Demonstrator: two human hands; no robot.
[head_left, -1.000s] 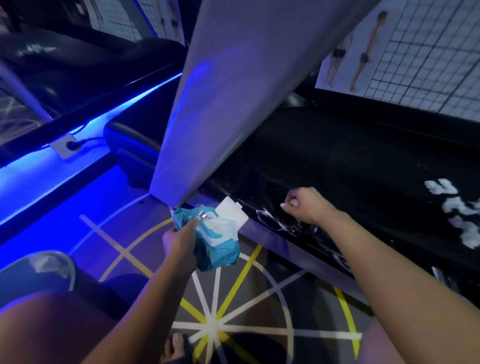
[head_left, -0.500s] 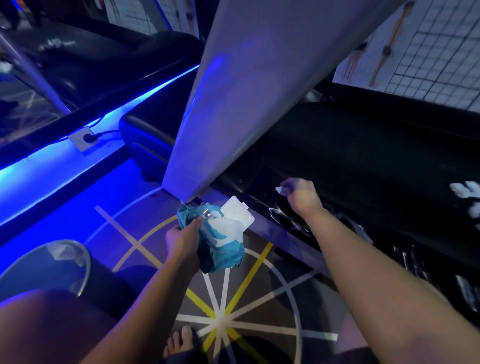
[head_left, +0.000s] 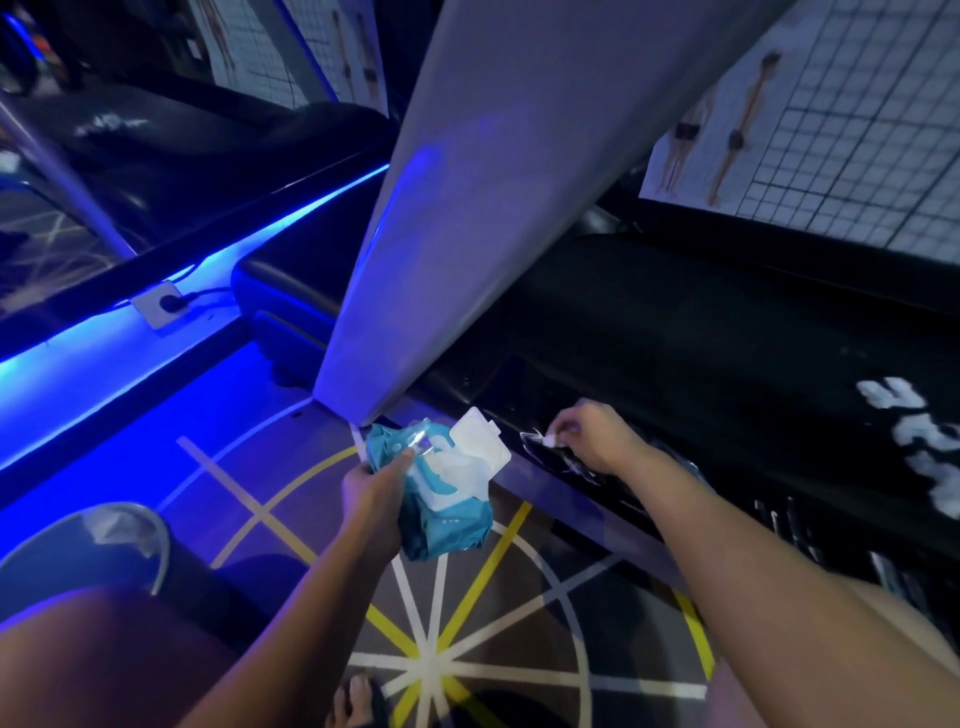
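My left hand (head_left: 371, 491) curled round the blue wipes pack (head_left: 449, 525) above the floor (head_left: 291, 519), lid (head_left: 480, 441) open, white wipes (head_left: 457, 467) inside | my right hand (head_left: 597, 434) pinched a small white bit (head_left: 549, 440) at the black machine (head_left: 727, 364) | bin (head_left: 161, 540) held crumpled paper (head_left: 117, 525)

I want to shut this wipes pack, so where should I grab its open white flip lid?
Take the white plastic flip lid by its free far edge, coming from the right. It stands open, tilted up and right off the crumpled teal wipes pack, whose left side the left hand grips. The right hand is nearest, though it pinches a small white scrap.
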